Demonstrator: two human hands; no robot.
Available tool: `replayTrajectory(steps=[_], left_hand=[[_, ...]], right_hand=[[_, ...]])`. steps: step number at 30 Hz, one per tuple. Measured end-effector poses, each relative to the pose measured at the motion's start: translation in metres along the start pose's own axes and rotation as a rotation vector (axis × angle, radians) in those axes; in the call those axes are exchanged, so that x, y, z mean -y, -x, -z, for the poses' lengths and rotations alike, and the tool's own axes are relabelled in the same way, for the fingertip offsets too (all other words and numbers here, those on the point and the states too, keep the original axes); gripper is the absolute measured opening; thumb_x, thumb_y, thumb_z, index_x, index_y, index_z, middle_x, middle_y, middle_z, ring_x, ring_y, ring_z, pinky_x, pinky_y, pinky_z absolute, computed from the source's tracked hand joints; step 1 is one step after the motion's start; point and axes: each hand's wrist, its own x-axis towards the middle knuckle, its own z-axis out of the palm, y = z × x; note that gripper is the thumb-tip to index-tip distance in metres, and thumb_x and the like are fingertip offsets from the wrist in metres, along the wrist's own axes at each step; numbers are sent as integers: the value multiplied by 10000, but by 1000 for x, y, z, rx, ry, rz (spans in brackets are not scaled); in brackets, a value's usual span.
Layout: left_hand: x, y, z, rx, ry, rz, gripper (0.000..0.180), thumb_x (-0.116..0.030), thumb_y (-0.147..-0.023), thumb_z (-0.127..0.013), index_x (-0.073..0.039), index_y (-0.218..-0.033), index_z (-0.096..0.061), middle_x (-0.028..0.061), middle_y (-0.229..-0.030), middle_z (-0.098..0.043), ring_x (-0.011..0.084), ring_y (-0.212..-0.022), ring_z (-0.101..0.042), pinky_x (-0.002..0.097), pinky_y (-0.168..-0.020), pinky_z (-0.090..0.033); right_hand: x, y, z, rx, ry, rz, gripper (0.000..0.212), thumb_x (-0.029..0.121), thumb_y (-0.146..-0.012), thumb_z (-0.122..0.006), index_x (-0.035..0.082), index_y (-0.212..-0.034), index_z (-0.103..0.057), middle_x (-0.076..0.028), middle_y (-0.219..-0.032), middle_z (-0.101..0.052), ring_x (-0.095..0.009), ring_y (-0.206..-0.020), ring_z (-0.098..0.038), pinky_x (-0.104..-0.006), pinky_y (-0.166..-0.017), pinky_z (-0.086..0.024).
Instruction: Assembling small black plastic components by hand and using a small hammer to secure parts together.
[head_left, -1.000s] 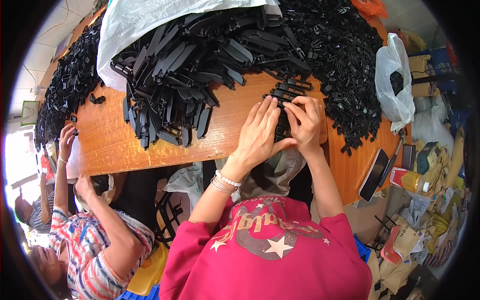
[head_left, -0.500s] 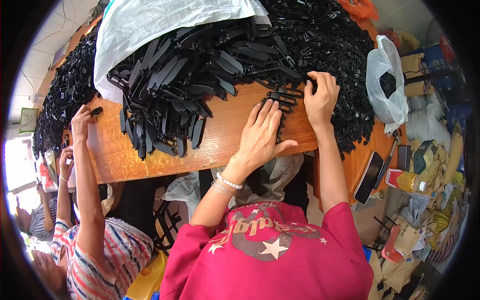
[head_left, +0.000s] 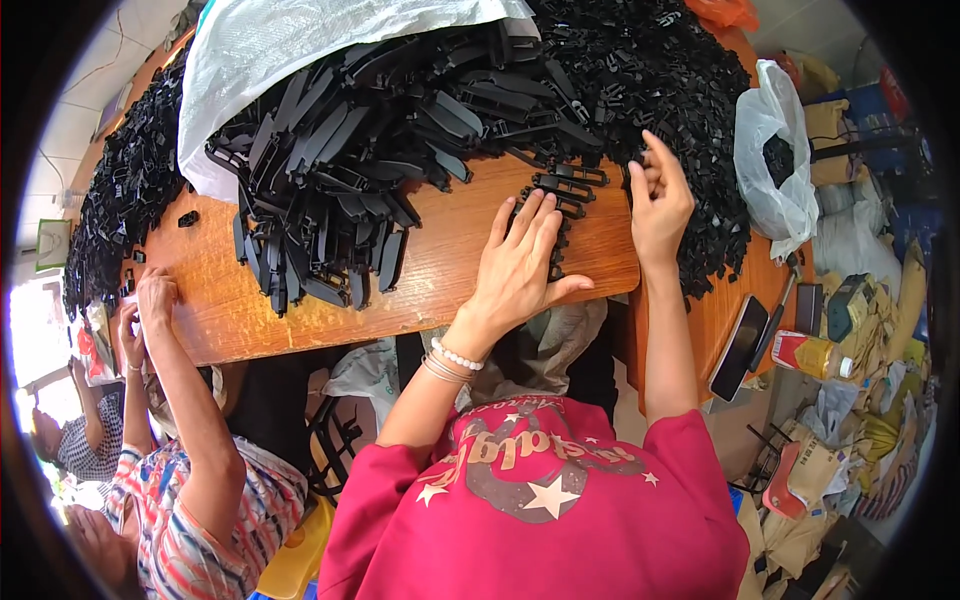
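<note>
- The left hand (head_left: 515,258) is laid palm-down, fingers extended, on a row of black parts (head_left: 570,184) near the front edge of the table (head_left: 445,265).
- The right hand (head_left: 660,205) is held beside the small-parts pile (head_left: 690,95), thumb and forefinger apart, other fingers curled; whether anything is gripped cannot be told.
- Long parts (head_left: 335,150) are heaped left of the row, partly covered by a white sack (head_left: 300,45).
</note>
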Motion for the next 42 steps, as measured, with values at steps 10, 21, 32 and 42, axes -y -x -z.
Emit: replayTrajectory(steps=[10, 21, 32, 42], left_hand=[[1, 1, -2, -24, 50, -8, 839, -595, -781, -653, 41, -1277, -421, 241, -1375, -462, 385, -1313, -415, 509, -1116, -276], [3, 0, -4, -47, 36, -24, 909, -610, -740, -674, 94, -1254, -419, 299, -1311, -479, 425, -1289, -416, 505, -1129, -264], [2, 0, -3, -34, 46, 5, 896, -604, -748, -672, 69, -1279, -410, 266, -1353, -462, 405, -1302, -420, 507, -1116, -285], [1, 1, -1, -34, 29, -1, 889, -611, -756, -668, 54, -1280, -399, 255, -1364, -457, 399, -1301, -423, 515, -1121, -274]], right_hand=[[20, 42, -7, 114, -137, -30, 155, -33, -851, -649, -15, -1004, -663, -99, -980, -633, -205, -822, -656, -281, -714, -540], [26, 43, -24, 151, -15, 263, 110, -55, -757, -698, -8, -854, -675, -76, -899, -654, -242, -864, -602, -329, -741, -500], [21, 45, -27, 137, 75, 330, 114, -59, -765, -684, -21, -872, -673, -86, -935, -638, -260, -885, -592, -343, -764, -488], [7, 8, -14, 2, 185, 167, 72, 26, -865, -631, -8, -922, -657, -110, -902, -619, -280, -847, -589, -361, -730, -485]])
